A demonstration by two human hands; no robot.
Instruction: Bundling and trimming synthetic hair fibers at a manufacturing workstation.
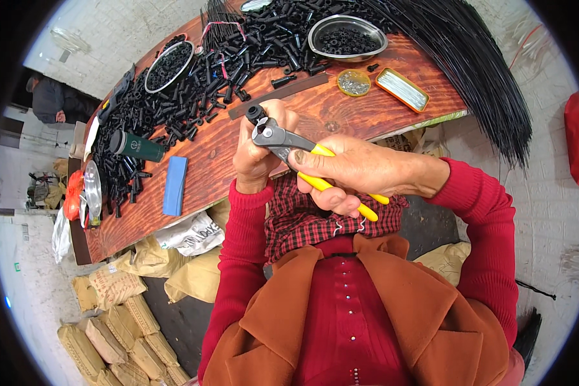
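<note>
Our right hand (360, 168) squeezes yellow-handled nippers (283, 140) onto a small black tube (256, 113) pinched in our left hand (257, 151); seemingly mid-cut, so next we steady and press.

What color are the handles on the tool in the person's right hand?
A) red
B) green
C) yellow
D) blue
C: the right hand wraps around the pincers, and their handles stick out bright yellow, while the metal head bites on a small black tube that the left hand holds up.
</note>
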